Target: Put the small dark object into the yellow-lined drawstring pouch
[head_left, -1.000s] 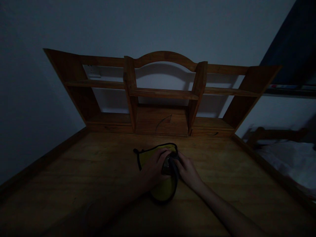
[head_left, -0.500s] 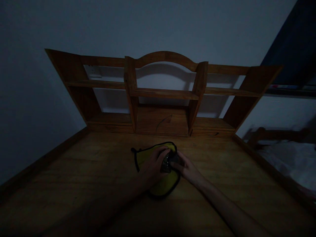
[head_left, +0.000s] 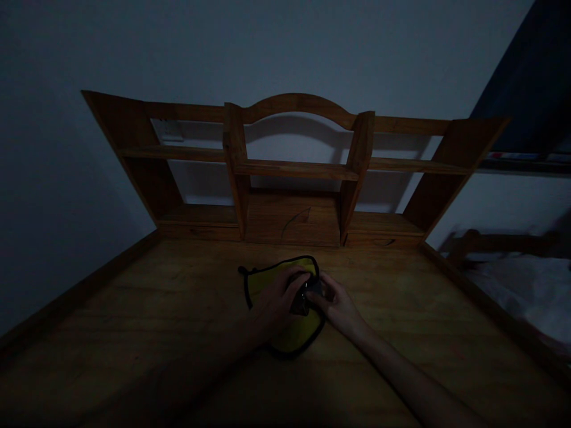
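A yellow cloth with a black edge (head_left: 263,284) lies on the wooden desk (head_left: 178,309). A small dark shiny object (head_left: 306,295) sits on it, too dim to name. My left hand (head_left: 279,300) rests on the cloth with its fingers curled over the object's left side. My right hand (head_left: 336,303) pinches the object from the right. Both hands meet over the middle of the cloth.
A wooden shelf unit (head_left: 297,169) stands at the desk's back against the wall. Raised wooden rims run along the desk's left and right sides. A white bed (head_left: 526,291) lies beyond the right edge. The room is very dark.
The cloth's near part has drawn in from a longer drooping shape to a more compact one. Both hands have shifted slightly away from me, still on the dark object.
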`<state>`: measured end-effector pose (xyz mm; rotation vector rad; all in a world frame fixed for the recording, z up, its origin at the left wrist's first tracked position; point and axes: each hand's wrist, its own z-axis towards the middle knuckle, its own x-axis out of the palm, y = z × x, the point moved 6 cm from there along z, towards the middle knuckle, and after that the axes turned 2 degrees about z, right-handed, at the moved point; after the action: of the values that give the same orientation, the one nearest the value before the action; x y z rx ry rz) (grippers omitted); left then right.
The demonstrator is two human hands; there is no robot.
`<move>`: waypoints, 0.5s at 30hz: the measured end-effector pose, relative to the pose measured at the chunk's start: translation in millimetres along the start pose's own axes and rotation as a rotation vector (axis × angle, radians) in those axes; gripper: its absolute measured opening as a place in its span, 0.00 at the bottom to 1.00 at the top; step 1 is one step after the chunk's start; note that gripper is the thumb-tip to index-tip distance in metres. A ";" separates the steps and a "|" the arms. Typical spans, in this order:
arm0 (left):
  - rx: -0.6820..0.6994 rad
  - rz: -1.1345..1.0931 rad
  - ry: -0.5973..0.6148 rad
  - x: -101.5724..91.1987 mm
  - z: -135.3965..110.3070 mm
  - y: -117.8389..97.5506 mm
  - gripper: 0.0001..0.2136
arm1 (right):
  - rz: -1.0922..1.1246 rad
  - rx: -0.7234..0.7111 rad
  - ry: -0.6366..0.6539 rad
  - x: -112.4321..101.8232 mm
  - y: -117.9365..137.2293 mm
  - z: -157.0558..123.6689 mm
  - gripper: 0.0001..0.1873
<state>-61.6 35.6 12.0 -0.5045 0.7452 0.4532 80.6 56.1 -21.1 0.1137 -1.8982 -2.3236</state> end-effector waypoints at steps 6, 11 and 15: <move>0.023 0.021 0.015 0.7 -0.4 -2.5 0.38 | -0.015 -0.060 0.041 1.6 4.0 0.0 0.11; 0.019 0.045 0.015 1.4 -1.1 -3.3 0.36 | -0.056 -0.083 0.007 0.6 7.2 -2.4 0.10; 0.010 0.034 0.024 -0.2 0.0 -5.3 0.36 | -0.023 -0.062 -0.029 -1.9 6.1 -2.5 0.08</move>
<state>-58.8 31.4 13.6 -0.4895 0.7796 0.4756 83.2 52.7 -15.7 0.0963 -1.8451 -2.4088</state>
